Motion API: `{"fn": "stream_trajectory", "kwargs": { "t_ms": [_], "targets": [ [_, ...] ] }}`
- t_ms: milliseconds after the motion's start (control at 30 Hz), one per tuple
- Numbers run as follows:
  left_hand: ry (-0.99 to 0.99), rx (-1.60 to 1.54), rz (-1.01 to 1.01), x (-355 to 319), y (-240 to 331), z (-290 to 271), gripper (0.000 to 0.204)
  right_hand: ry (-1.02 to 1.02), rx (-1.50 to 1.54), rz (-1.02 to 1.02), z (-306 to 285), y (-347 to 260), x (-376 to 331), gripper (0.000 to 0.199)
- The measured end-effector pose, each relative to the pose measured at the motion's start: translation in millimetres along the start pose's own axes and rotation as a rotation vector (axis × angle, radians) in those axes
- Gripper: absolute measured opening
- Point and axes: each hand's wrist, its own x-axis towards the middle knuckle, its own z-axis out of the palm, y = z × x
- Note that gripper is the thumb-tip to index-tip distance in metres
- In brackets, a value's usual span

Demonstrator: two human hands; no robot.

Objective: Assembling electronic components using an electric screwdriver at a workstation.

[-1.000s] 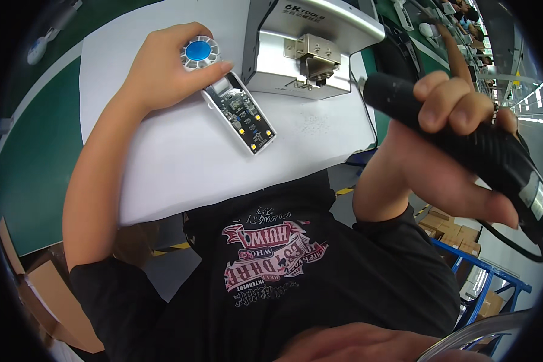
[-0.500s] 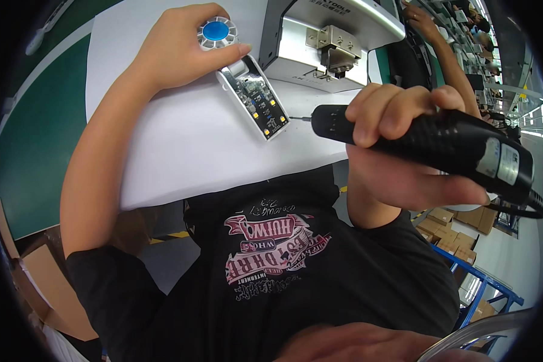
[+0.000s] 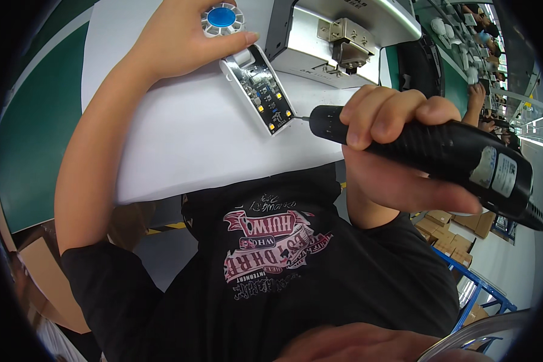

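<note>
My left hand (image 3: 178, 42) is closed around the upper end of a small device, thumb laid across it. At that end is a round white, ribbed part with a blue centre (image 3: 221, 17). Below it, a white housing holds a black circuit board (image 3: 260, 87) with several small yellow parts. My right hand (image 3: 398, 145) grips a black electric screwdriver (image 3: 440, 151), fingers over the top and thumb along the underside. Its thin bit (image 3: 301, 118) reaches the lower right corner of the board; whether it sits in a screw is too small to tell.
A silver metal machine (image 3: 326, 45) with a bracket on its front stands just beyond the device. White sheeting (image 3: 211, 157) covers part of the green table (image 3: 30, 175). Cardboard boxes lie at lower left (image 3: 57, 286) and right (image 3: 443, 235). Another person's hand (image 3: 476, 96) shows at far right.
The device and my left hand sit slightly higher and further right in view. The screwdriver's bit now meets the board's corner more closely. The other person's arm has drawn away to the right.
</note>
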Motion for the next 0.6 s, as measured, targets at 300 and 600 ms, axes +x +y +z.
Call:
{"fn": "stream_trajectory", "kwargs": {
  "t_ms": [300, 600],
  "targets": [
    [0.038, 0.004, 0.046, -3.9, -8.3, -2.9, 0.052, -0.037, 0.126, 0.004, -19.1, -6.0, 24.2, 0.106],
    [0.032, 0.007, 0.021, -3.9, -4.3, -2.4, 0.053, 0.003, -0.004, -0.043, -22.5, -9.5, 42.0, 0.106]
  ]
}}
